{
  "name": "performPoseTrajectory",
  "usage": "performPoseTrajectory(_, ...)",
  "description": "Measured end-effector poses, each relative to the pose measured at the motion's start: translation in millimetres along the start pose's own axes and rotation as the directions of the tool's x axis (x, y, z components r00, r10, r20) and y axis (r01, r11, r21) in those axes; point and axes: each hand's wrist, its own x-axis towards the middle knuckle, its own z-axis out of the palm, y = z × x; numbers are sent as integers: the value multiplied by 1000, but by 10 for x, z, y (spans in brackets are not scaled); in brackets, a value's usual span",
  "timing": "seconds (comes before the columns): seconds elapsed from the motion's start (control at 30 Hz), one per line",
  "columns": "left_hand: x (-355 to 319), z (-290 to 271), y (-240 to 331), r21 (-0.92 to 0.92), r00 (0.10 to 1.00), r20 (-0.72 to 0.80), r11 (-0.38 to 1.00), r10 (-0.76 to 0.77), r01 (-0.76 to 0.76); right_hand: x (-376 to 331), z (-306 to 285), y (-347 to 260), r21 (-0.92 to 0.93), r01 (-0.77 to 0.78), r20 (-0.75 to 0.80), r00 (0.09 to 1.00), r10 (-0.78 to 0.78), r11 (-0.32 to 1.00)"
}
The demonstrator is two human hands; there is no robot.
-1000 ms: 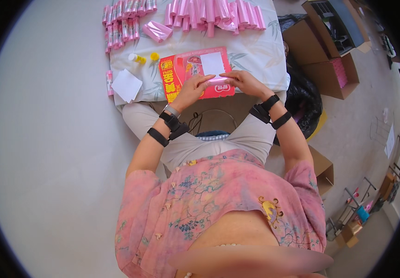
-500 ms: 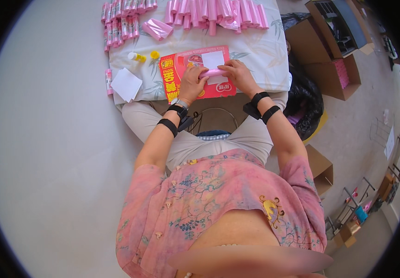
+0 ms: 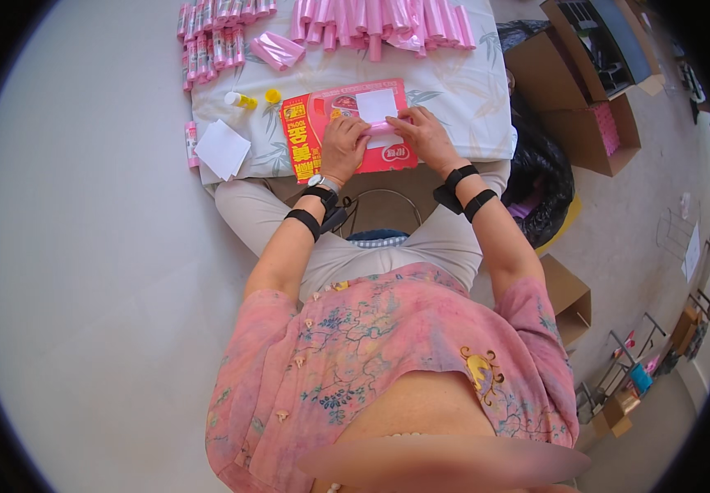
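Both hands grip a pink plastic roll [image 3: 380,128] from its two ends, over a white paper label [image 3: 378,104]. My left hand [image 3: 343,148] is closed at the roll's left end, and my right hand [image 3: 423,135] pinches its right end. Label paper shows both above and below the roll. Under it lies a red and yellow printed cardboard sheet [image 3: 311,123]. To the left are a glue stick [image 3: 241,100] with its yellow cap [image 3: 273,95] off, and a stack of white labels [image 3: 223,149].
Plain pink rolls [image 3: 375,25] are heaped at the table's far edge. Labelled rolls [image 3: 211,53] stack at far left; another labelled roll [image 3: 191,144] lies by the left edge. A black plastic bag [image 3: 546,177] and open cardboard boxes [image 3: 573,135] stand right of the table [image 3: 462,107].
The pink roll has shifted very slightly between my hands, and my left hand has turned a little over it. The other things on the table stay in place.
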Motion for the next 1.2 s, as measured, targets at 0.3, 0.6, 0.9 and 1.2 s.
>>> performPoseTrajectory(0.3, -5, -15, 29, 76, 1000, 12, 997, 27, -27, -17, 27, 61, 14, -11, 1, 1000, 11, 1000)
performPoseTrajectory(0.6, 125, -190, 339, 303, 963, 251, 937, 97, -174, -21, 39, 79, 7, -27, 15, 1000, 27, 1000)
performPoseTrajectory(0.9, 88, 2, 316, 467, 937, 307, 833, 164, -299, -18, 54, 88, 0, -51, 41, 998, 51, 999)
performPoseTrajectory(1.2, 158, 22, 431, 388, 960, 238, 891, 150, -235, -42, 63, 97, 7, -52, 27, 998, 51, 999)
